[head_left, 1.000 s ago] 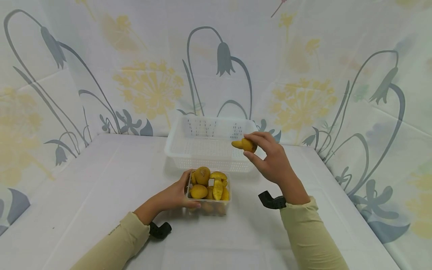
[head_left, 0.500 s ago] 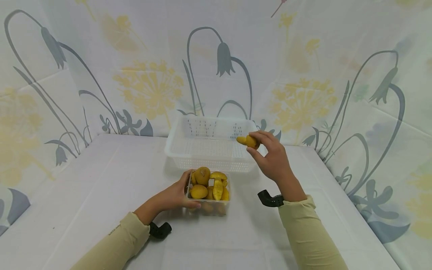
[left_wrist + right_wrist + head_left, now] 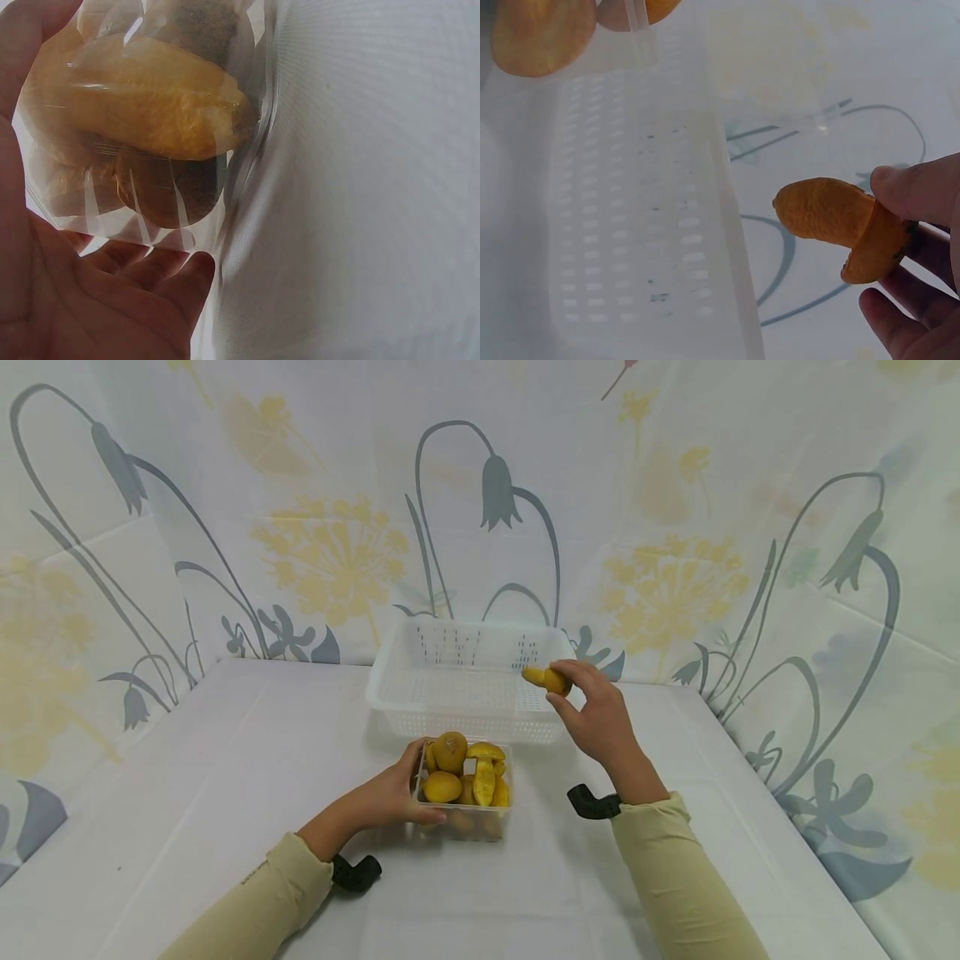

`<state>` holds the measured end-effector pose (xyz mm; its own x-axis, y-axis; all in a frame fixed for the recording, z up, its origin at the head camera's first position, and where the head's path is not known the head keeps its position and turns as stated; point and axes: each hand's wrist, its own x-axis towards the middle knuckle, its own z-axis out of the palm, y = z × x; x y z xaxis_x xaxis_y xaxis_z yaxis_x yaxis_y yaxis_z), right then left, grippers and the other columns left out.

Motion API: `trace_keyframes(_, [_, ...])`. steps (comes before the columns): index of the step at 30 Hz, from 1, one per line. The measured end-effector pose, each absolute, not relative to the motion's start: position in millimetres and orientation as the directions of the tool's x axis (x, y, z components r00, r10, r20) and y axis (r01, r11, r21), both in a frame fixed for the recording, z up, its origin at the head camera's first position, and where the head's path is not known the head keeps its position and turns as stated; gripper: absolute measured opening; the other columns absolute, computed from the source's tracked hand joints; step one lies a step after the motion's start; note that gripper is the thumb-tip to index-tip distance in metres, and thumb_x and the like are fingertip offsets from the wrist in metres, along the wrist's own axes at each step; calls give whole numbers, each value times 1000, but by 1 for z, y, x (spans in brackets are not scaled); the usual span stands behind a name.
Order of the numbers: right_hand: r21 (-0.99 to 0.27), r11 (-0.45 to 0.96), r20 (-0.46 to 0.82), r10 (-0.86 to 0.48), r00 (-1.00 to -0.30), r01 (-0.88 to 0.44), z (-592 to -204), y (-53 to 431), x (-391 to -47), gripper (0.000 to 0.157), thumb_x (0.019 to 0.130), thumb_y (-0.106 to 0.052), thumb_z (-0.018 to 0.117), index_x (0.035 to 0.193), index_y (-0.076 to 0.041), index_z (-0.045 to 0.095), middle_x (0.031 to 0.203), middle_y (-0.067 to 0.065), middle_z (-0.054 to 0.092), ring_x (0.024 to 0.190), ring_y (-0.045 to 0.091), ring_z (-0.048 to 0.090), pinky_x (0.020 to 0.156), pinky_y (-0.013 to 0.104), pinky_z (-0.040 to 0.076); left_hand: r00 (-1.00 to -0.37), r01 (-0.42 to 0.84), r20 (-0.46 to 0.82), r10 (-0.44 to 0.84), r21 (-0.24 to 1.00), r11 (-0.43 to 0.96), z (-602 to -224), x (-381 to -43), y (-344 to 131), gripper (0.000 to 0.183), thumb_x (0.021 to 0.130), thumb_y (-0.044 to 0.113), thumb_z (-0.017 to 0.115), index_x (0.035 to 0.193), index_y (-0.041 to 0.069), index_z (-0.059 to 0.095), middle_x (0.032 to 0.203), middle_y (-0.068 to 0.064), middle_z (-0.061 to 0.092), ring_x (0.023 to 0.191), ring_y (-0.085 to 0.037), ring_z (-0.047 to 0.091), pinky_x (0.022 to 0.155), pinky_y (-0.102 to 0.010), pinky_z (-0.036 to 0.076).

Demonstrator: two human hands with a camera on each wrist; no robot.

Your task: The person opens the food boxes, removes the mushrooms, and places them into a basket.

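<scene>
A yellow-brown mushroom (image 3: 548,680) is pinched by its cap between the thumb and fingers of my right hand (image 3: 600,714), its stem pointing left. It hangs above the right side of a white perforated basket (image 3: 378,687); the right wrist view shows the mushroom (image 3: 829,214) apart from the basket wall (image 3: 641,210). My left hand (image 3: 390,789) grips the left side of a clear plastic box (image 3: 480,827) in front of the basket. Several yellow mushrooms (image 3: 442,786) fill that box. Through its wall, the left wrist view shows mushrooms (image 3: 142,97) lying against the plastic.
A white cloth (image 3: 247,760) covers the table. Floral fabric (image 3: 330,485) hangs behind and at both sides. A black wrist strap device (image 3: 356,872) sits on the left wrist and another black device (image 3: 592,802) on the right.
My right hand shifts slightly right, then a little left and down, still pinching the mushroom. The left hand and the plastic box stay in place.
</scene>
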<state>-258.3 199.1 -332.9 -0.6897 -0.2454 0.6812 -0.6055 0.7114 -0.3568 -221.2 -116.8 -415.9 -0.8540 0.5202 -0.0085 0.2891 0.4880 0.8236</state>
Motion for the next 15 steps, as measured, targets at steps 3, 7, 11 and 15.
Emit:
trace_keyframes(3, [-365, 720, 669, -237, -704, -590, -336, 199, -261, 41, 88, -13, 71, 127, -8, 59, 129, 12, 60, 111, 29, 59, 94, 46, 50, -853, 292, -5, 522, 824, 485, -416, -221, -117, 109, 70, 46, 84, 148, 22, 13, 157, -9, 24, 145, -29, 27, 118, -53, 22])
trace_keyframes(7, [-379, 722, 656, -231, -718, -578, -342, 200, -266, 40, 89, -11, 69, 127, -6, 58, 128, 13, 60, 106, 28, 59, 90, 46, 51, -849, 298, -2, 529, 824, 482, -416, -221, -117, 109, 70, 46, 84, 148, 21, 13, 157, -10, 24, 146, -31, 25, 118, -53, 22])
trace_keyframes(11, [-390, 724, 647, -224, -728, -569, -348, 200, -269, 39, 90, -10, 69, 127, -5, 58, 128, 14, 59, 104, 29, 59, 89, 46, 50, -847, 294, -6, 531, 828, 478, -416, -221, -117, 108, 71, 45, 84, 148, 20, 13, 157, -11, 24, 146, -31, 25, 118, -53, 22])
trace_keyframes(15, [-402, 732, 631, -214, -746, -550, -352, 200, -271, 38, 90, -9, 68, 126, -6, 58, 128, 14, 59, 106, 29, 59, 91, 46, 50, -849, 289, -10, 528, 829, 479, -415, -221, -117, 109, 70, 45, 84, 149, 20, 13, 156, -10, 25, 145, -30, 27, 118, -53, 23])
